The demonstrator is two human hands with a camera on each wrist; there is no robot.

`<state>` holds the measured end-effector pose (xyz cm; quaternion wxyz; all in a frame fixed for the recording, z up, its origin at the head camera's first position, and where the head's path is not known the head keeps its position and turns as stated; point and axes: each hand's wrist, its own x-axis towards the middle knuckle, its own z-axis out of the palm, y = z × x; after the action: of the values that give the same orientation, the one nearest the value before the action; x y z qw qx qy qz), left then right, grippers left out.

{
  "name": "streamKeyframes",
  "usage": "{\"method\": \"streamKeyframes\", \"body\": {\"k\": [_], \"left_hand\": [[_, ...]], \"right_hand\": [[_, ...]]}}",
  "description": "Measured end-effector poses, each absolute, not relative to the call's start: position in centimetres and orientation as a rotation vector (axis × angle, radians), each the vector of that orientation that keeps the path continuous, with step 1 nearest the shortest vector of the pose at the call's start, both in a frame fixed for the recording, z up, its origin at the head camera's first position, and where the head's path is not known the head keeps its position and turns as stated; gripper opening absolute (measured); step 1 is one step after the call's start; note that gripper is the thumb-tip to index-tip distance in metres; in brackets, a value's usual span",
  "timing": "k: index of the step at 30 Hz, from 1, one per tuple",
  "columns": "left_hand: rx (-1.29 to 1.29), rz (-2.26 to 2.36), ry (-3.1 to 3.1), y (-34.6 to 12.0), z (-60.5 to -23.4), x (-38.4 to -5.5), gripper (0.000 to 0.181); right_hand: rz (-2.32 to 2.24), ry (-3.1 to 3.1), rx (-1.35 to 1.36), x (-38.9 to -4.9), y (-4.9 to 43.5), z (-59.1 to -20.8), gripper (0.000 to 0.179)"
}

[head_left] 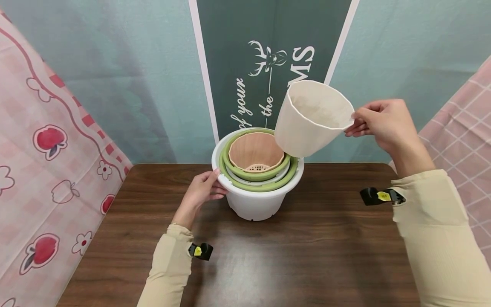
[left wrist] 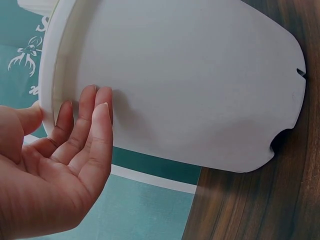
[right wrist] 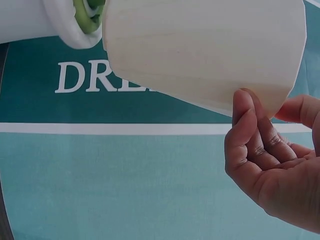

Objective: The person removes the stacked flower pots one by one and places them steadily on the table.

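A large white flowerpot (head_left: 255, 204) stands on the table with green, white and peach pots nested inside it. The peach pot (head_left: 256, 149) is innermost, with a grid of holes in its bottom; a green pot (head_left: 281, 184) lies just within the white rim. My left hand (head_left: 203, 187) pinches the white pot's rim at its left side, thumb on top and fingers beneath. In the right wrist view my right hand (right wrist: 280, 160) pinches the rim of a cream pot (right wrist: 205, 55). That cream pot is tilted in the air above the right side of the stack, its inside empty.
The dark wooden table (head_left: 245, 264) reaches back to a green and teal cloth backdrop (head_left: 153, 85). Pink patterned cloths hang at the left (head_left: 50, 170) and right. Each sleeve bears a black wrist strap (head_left: 377, 196).
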<state>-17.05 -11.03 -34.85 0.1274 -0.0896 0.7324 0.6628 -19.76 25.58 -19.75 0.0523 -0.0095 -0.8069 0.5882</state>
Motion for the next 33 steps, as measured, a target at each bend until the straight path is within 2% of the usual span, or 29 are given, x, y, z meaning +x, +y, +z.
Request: {"method": "streamKeyframes", "body": {"k": [11, 33], "left_hand": [[-0.259, 1.94, 2.121, -11.1, -35.0, -17.1, 0.042], [-0.23, 1.987, 2.097, -11.0, -35.0, -17.0, 0.039]], "right_hand": [[1.767, -2.457, -0.132, -19.6, 27.4, -20.6, 0.019], [1.731, -2.441, -0.21, -19.6, 30.3, -23.0, 0.028]]}}
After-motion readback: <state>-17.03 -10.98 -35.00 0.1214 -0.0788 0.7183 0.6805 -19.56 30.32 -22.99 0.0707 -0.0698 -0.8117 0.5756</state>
